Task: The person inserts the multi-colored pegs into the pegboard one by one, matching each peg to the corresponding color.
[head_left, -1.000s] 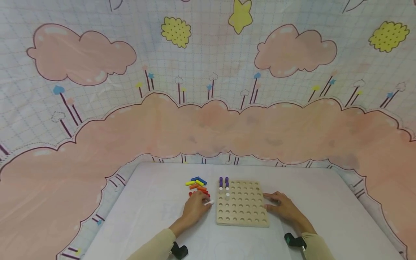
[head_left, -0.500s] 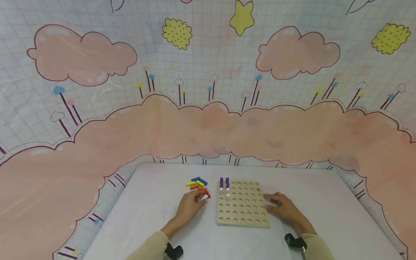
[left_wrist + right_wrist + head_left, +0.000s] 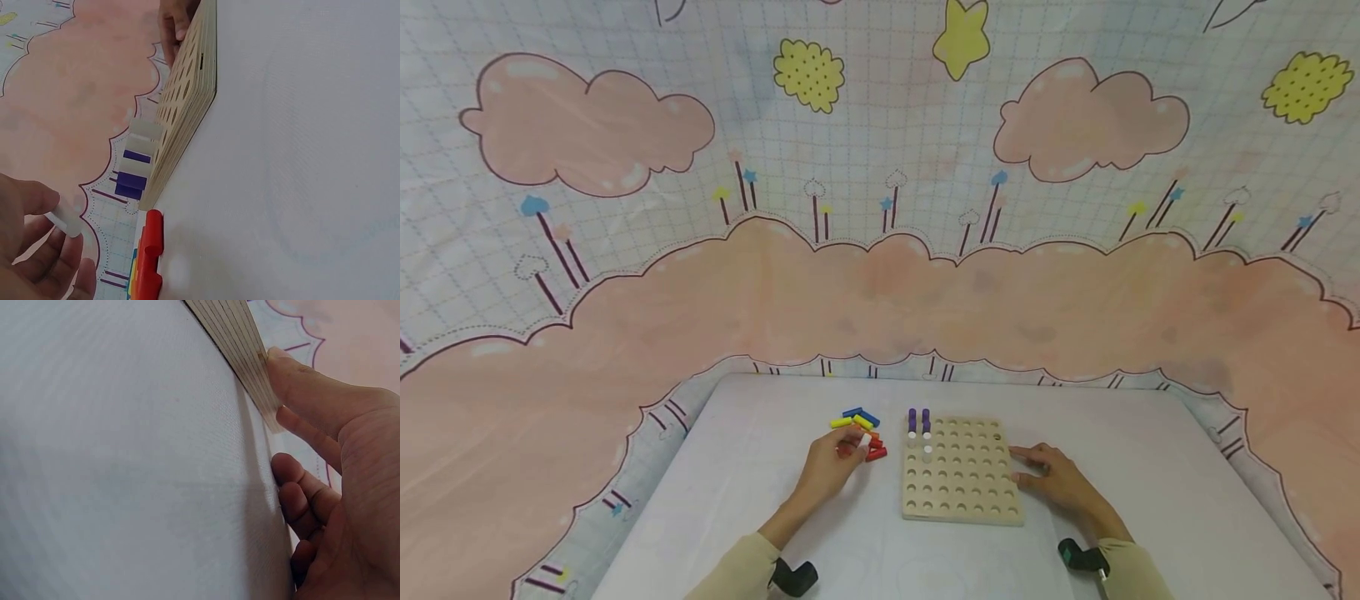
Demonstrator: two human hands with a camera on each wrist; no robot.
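My left hand pinches a short white peg between thumb and fingers, held above the loose pegs left of the board. A square wooden pegboard with rows of round holes lies on the table. Purple pegs and white pegs stand upright in its far left holes. At the board's right edge rests my right hand; its thumb and index finger touch the side, the other fingers loosely bent below. Red pegs lie just beside the left hand, which partly covers the pile.
Behind the left hand lie yellow pegs and blue pegs, with orange ones partly hidden. The white table ends at a patterned cloth backdrop. Each wrist wears a dark camera.
My left hand has moved left and up from beside the board, carrying the white peg, and more of the red pegs shows. The right hand and the board have stayed in place.
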